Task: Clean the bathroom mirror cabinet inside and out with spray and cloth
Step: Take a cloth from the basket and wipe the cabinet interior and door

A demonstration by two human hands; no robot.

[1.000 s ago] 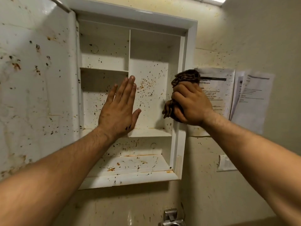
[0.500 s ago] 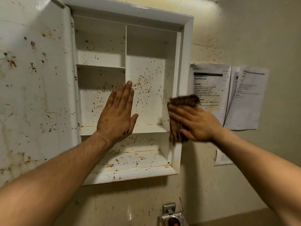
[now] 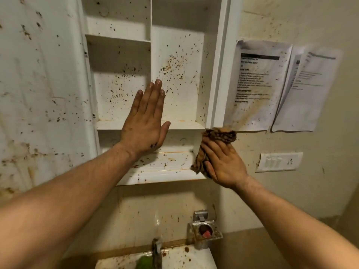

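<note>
The white wall cabinet [image 3: 219,74] hangs in front of me, its shelves and back panel speckled with brown stains. Its door [image 3: 42,84] stands swung out at the left, stained as well. My left hand [image 3: 144,123] lies flat, fingers straight and together, against the upright divider and the middle shelf edge. My right hand [image 3: 223,164] presses a dirty brown cloth [image 3: 217,135] against the lower end of the cabinet's right frame, fingers spread over the cloth. No spray bottle shows.
Two printed paper sheets [image 3: 258,84] hang on the wall right of the cabinet, above a white switch plate [image 3: 279,162]. Below are a metal soap holder [image 3: 206,232], a tap [image 3: 156,251] and the stained basin [image 3: 180,257].
My right hand has slid the cloth down the right frame from mid height to its lower end. The left hand has stayed flat on the divider. My view has tilted down, revealing tap and basin.
</note>
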